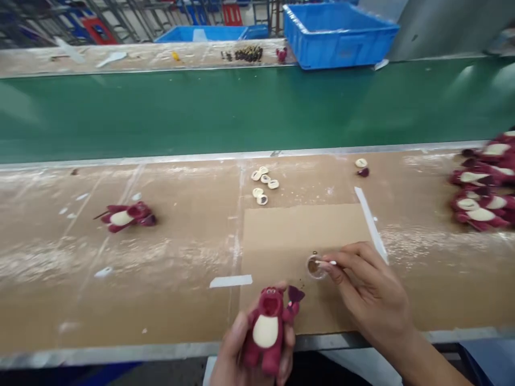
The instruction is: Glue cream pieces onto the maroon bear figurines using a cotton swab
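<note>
In my left hand [237, 343] is a dark red toy bear figure [265, 331] with a cream belly and an open mouth, held upright near the table's front edge. A darker heart-shaped piece [295, 294] sits by its raised paw. My right hand [370, 289] pinches a small cotton swab [332, 262], with one end down in a little round clear cup [314, 266] of brown stuff. The cup stands on a cardboard sheet [298, 230]. Beyond it lie several small cream oval pieces [265, 179], some with dark centres.
Another bear figure [126, 216] lies on the left, and several more [483, 198] are heaped at the right. A cream oval [361, 162] and a dark piece [363, 172] lie at back right. Past the green conveyor belt [181, 112] stands a blue crate [341, 43].
</note>
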The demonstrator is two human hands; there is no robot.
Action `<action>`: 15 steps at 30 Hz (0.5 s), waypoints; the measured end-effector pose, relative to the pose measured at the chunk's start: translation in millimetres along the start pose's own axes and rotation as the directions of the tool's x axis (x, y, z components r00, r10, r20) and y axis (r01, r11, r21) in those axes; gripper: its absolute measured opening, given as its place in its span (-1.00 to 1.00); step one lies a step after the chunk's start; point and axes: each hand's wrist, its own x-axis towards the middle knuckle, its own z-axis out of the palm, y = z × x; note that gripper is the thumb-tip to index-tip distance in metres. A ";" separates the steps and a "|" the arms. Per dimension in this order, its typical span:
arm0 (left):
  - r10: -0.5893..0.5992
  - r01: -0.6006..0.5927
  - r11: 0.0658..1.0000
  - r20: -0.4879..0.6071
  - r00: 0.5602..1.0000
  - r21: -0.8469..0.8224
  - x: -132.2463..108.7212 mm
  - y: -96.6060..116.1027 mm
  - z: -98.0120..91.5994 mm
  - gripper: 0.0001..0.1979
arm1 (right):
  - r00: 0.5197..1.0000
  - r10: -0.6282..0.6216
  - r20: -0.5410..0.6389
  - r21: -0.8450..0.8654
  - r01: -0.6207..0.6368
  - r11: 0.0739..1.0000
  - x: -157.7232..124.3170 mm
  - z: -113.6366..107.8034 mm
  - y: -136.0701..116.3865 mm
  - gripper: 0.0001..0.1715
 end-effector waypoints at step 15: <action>0.190 -0.191 0.970 0.021 0.982 0.152 12.8 -20.9 14.9 -0.44 | 0.997 -0.038 -0.066 0.133 0.047 0.990 -9.8 -2.4 -51.0 -0.85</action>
